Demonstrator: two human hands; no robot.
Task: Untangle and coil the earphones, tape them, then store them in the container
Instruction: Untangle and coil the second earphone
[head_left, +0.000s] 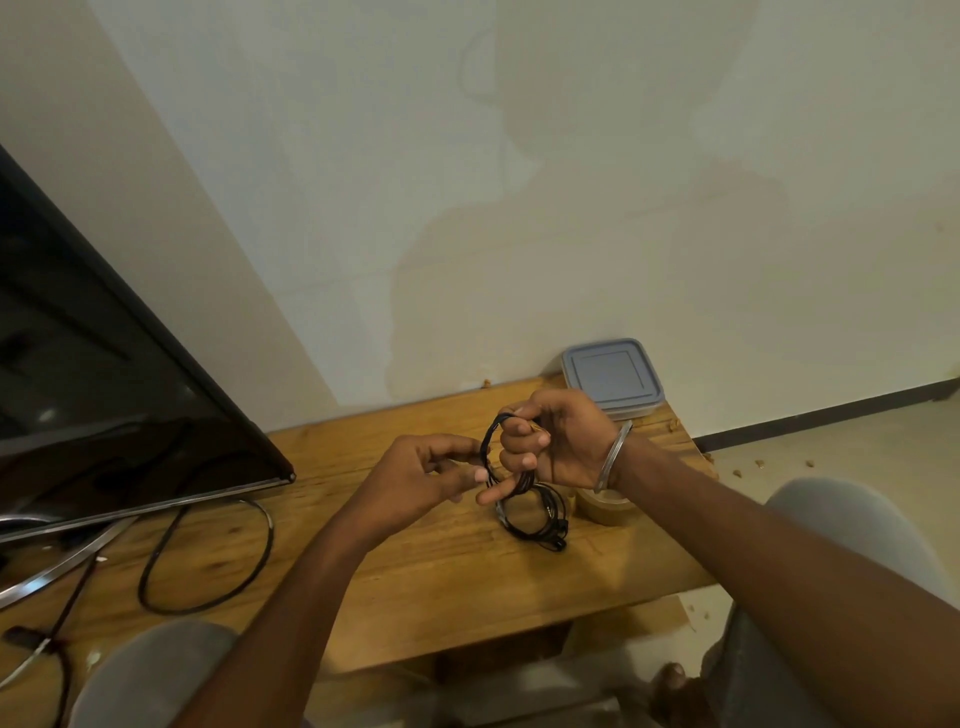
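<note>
Above the wooden table (441, 571), the right hand (563, 436) grips the coiled earphones (535, 512) while the left hand (426, 470) pinches their cable.

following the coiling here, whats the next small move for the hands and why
Probably wind another turn: the left hand pinches the earphones cable beside the right hand, which holds a few loops, while a loose bunch hangs down to the table. The tape roll lies untouched, so taping looks premature.

Dim, warm light fills my view. A broad, soft shadow lies on the wall (571, 260) at centre. The dark screen (104, 338) at left shows faint reflections. Straight lines bow near the edges; my left hand (431, 467) looks slightly smeared.
</note>
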